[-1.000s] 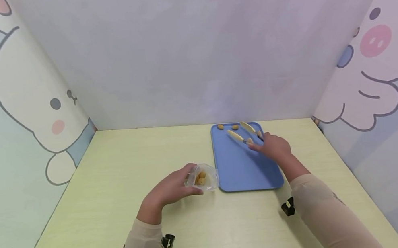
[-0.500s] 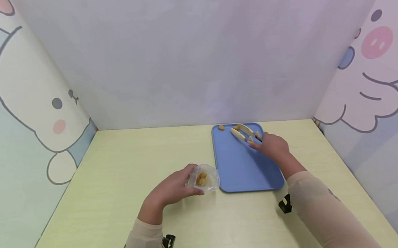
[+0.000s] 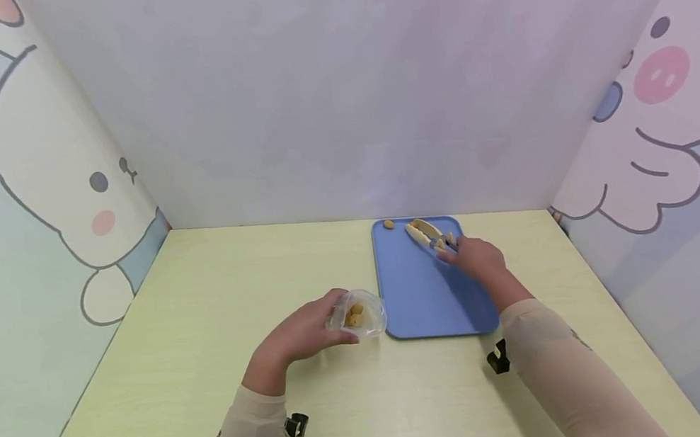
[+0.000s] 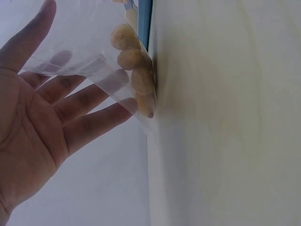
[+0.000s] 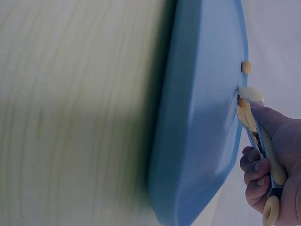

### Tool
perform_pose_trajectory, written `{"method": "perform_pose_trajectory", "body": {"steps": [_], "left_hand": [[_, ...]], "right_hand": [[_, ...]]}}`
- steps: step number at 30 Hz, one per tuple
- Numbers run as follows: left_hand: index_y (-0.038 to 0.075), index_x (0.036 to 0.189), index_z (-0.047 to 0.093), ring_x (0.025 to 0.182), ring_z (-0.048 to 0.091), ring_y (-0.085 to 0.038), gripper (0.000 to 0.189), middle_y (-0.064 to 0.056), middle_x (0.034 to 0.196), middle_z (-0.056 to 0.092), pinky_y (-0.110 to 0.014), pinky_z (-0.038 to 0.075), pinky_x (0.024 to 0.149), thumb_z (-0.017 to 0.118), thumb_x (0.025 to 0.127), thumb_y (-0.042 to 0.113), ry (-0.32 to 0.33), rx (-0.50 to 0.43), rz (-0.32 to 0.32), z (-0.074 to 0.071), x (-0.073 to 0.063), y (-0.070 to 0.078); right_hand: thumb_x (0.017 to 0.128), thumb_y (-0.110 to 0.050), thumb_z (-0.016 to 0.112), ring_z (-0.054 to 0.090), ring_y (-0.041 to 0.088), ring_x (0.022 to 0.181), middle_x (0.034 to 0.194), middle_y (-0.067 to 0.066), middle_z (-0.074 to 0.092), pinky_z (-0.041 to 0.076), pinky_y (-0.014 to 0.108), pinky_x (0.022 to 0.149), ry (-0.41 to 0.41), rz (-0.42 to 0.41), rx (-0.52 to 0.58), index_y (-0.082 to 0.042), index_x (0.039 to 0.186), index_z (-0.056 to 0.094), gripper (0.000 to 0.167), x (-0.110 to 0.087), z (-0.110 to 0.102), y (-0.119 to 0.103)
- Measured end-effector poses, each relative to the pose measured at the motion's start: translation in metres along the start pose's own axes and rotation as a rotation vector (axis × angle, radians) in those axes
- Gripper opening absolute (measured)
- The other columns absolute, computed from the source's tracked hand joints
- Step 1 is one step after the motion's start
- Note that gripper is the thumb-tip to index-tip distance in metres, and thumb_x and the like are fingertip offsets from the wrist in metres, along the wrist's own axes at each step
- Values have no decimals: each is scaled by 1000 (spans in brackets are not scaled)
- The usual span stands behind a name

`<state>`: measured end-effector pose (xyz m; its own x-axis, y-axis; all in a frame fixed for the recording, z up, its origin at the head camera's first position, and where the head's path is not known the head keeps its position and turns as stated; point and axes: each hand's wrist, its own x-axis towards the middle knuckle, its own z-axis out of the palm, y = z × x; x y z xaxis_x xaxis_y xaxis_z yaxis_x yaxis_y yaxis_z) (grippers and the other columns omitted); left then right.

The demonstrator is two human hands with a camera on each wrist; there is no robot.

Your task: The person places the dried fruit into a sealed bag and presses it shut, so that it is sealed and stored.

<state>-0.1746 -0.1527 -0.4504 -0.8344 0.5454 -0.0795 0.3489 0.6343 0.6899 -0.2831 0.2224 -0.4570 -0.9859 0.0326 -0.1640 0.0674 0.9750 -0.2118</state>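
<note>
My left hand [image 3: 303, 330] holds a clear plastic bag [image 3: 373, 313] open between thumb and fingers, just left of the tray. Several round tan, nut-like pieces [image 4: 136, 70] lie in its bottom. With my right hand [image 3: 479, 260] I grip a pair of tongs [image 5: 258, 125] with cream-coloured tips over the far part of the blue tray [image 3: 425, 296]. The tips stand on both sides of one tan piece [image 5: 242, 101] by the tray's far edge, partly hidden by them. Another tan piece [image 3: 388, 224] lies in the far left corner.
The pale wooden table [image 3: 216, 282] carries the tray on its right half. A plain wall [image 3: 338, 106] stands right behind the tray's far edge. Printed side walls with cartoon animals [image 3: 666, 121] close in the left and right.
The tongs have moved slightly left, and their tips have drawn together about the tan piece at the far edge. My left hand and the bag have stayed nearly still.
</note>
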Motion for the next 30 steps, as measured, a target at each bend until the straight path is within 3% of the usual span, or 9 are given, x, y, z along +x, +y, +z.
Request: {"method": "perform_pose_trajectory", "body": {"steps": [5, 11, 23, 30], "left_hand": [[24, 140, 41, 90, 56, -13, 75, 9, 100, 58, -34, 46, 83, 77, 80, 50, 0, 6, -4, 1, 0, -1], [25, 139, 41, 90, 56, -12, 73, 9, 100, 59, -34, 46, 82, 77, 80, 50, 2, 7, 2, 1, 0, -2], [24, 138, 42, 91, 55, -13, 73, 10, 101, 58, -35, 46, 83, 76, 80, 51, -2, 2, 3, 1, 1, -2], [24, 137, 43, 90, 55, -14, 70, 9, 100, 58, -36, 46, 82, 78, 81, 46, 1, 0, -7, 0, 0, 0]], "right_hand": [[93, -62, 51, 63, 40, 94, 118, 26, 63, 47, 49, 65, -6, -19, 1, -3, 128, 53, 69, 3, 4, 1], [94, -59, 50, 63, 39, 94, 117, 26, 63, 47, 50, 66, 3, -28, 4, -5, 124, 55, 62, 3, 7, 1], [94, -60, 51, 61, 33, 78, 104, 22, 66, 44, 45, 58, 15, -36, -24, -6, 118, 57, 59, -2, 3, 4], [93, -61, 53, 55, 29, 66, 83, 14, 62, 39, 41, 53, 53, -55, -45, -9, 92, 53, 52, -7, 3, 11]]}}
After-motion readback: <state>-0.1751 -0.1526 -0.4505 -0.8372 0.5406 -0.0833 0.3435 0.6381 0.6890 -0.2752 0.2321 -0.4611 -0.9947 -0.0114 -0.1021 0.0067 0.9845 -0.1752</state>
